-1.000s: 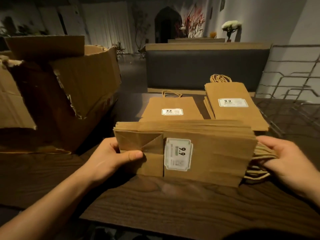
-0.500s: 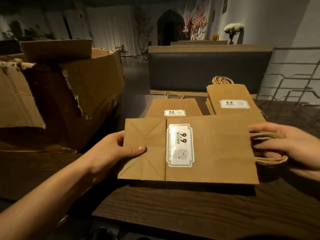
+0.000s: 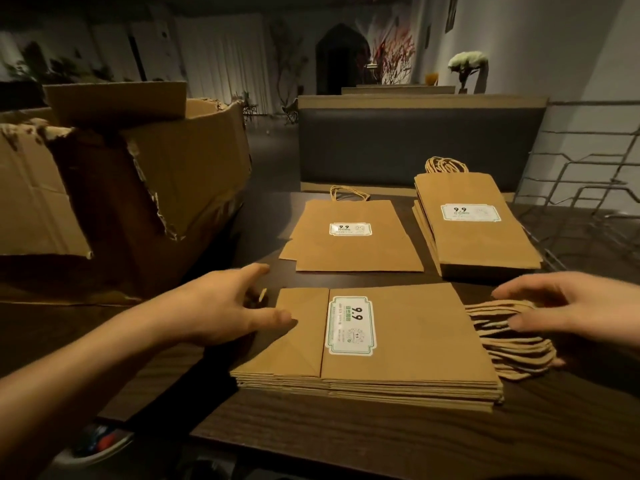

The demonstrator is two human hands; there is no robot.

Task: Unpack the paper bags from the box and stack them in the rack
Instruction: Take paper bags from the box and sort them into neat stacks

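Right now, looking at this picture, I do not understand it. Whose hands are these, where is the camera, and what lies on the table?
There is no machine. A person wears a camera on the head, looking down at their own hands. On the dark table lie three lots of flat paper bags: the near stack, a small lot behind it, and a far stack. The left hand rests at the near stack's edge; the right hand touches its handles. Neither clearly grips anything. A torn cardboard box stands left, a wire rack right.

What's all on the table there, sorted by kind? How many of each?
Piles of paper bags: 3 (near pile, middle pile, far pile)
Cardboard boxes: 1 (torn box)
Wire racks: 1 (rack)
Total: 5
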